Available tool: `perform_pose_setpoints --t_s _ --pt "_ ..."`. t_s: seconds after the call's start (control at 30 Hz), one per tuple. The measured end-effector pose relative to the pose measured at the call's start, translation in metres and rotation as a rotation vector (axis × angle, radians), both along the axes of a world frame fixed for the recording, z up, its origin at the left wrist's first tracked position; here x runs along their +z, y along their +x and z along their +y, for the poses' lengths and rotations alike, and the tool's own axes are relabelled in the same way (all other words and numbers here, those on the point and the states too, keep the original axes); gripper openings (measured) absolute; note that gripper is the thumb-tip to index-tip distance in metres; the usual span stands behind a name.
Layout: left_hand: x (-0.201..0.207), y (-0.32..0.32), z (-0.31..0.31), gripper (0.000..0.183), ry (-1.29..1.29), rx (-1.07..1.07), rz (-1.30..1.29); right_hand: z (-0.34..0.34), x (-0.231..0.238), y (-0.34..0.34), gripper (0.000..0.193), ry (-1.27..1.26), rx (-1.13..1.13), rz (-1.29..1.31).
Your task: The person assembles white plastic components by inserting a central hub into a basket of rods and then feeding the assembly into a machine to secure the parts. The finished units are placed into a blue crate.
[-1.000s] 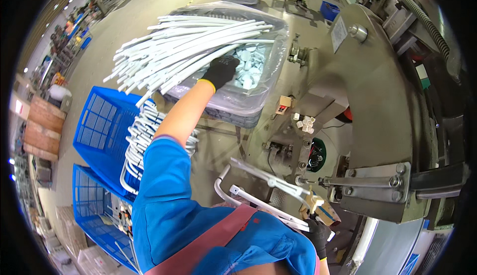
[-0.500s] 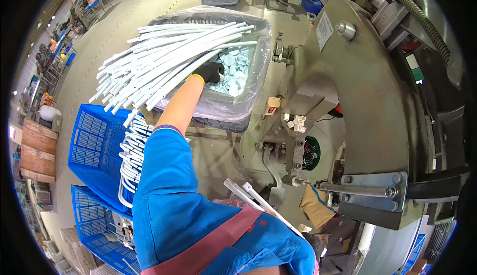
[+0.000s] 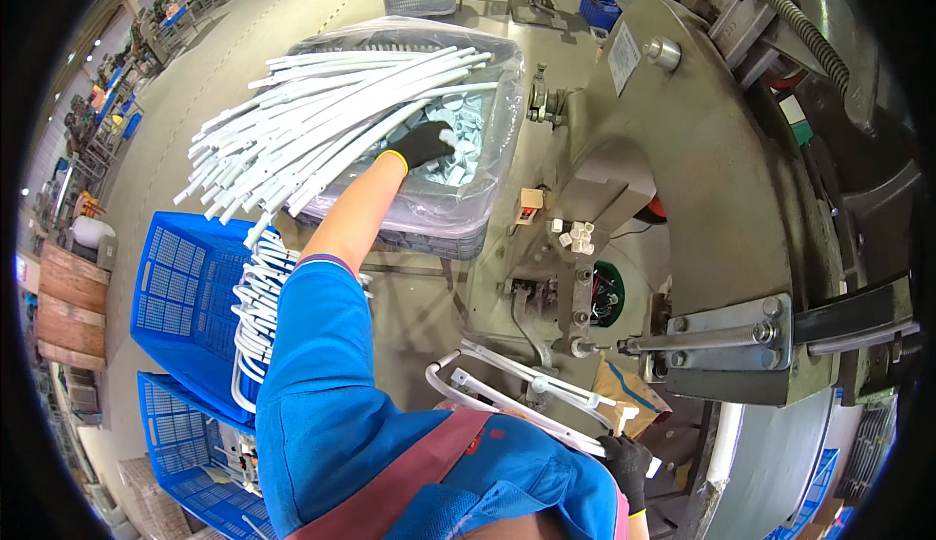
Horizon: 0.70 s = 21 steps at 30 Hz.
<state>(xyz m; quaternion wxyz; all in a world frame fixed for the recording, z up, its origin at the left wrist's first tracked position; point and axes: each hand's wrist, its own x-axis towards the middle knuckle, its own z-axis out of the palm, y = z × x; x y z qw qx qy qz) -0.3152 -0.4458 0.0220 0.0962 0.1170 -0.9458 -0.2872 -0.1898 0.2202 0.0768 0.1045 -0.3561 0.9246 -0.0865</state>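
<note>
My left hand, in a black glove with a yellow cuff, reaches into a plastic-lined bin. Its fingers are closed on a small pale piece, just above many similar loose pieces. Long white tubes lie in a heap across the bin, beside that hand. At the lower right, my right hand, also black-gloved, is closed around the end of a white bent-tube frame. The frame extends to the left in front of my body, with a small white block near its right end.
A large machine with a curved metal frame fills the right side; small white blocks rest on it. Blue crates stand at the left, with bent white tubes in the upper one. A foot pedal is below the machine.
My left hand has moved slightly right over the loose pieces. My right hand has come into view at the lower right, and the white tube frame has swung up, showing more of itself.
</note>
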Motion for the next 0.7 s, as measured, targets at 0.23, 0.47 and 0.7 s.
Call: perform_pose_setpoints --t_s 0.23,0.47,0.7 --pt "0.078 0.030 0.048 0.039 0.412 0.243 0.255 0.001 0.007 0.003 0.022 0.008 0.019 0.033" --pt "0.115 0.088 0.209 0.043 0.769 -0.350 -0.006 0.004 0.004 0.000 0.026 -0.024 0.034 -0.013" --pt "0.057 0.101 0.362 0.030 0.214 -0.370 0.589 0.009 0.011 -0.039 0.027 -0.131 0.131 -0.082"
